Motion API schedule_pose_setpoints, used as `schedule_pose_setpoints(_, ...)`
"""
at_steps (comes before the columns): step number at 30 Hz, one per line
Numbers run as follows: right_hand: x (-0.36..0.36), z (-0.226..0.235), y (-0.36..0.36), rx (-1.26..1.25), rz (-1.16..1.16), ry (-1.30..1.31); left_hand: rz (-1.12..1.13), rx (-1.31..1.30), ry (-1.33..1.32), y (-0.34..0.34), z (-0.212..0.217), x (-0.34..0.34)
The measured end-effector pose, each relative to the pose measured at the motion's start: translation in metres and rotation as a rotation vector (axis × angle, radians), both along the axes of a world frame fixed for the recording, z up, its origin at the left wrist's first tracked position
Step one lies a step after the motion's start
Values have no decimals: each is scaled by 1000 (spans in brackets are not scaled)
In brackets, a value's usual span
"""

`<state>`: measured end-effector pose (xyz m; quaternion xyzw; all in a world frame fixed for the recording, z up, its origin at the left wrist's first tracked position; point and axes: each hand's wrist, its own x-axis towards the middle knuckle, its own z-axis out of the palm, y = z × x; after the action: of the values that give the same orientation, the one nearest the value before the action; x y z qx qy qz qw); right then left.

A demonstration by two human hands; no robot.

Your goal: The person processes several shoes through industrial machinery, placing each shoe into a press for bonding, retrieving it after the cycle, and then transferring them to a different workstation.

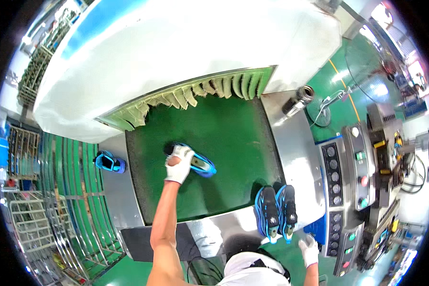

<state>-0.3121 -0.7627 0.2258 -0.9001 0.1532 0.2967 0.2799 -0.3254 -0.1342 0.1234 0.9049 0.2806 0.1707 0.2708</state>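
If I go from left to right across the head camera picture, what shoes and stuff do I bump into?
Blue shoe on the steel ledge → left hand on a blue shoe on the green belt → pair of shoes → right hand → control panel.

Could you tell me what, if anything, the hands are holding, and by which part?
The left hand grips a blue and black shoe at its heel end on the green conveyor belt. The right hand holds nothing.
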Motion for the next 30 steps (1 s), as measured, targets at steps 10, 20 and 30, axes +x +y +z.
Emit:
schedule_pose_setpoints(10, 38, 77, 62, 281, 427, -598, -1091, 84, -282, -398, 219, 88)
schedule_pose_setpoints(20, -53, 155, -246, 830, -745, -805, -1761, -228, -745, -749, 370, 138)
schedule_pose_setpoints(30, -210, 86, -313, 936, -1677, -1262, -1252, -140, 206, -1091, 247, 235)
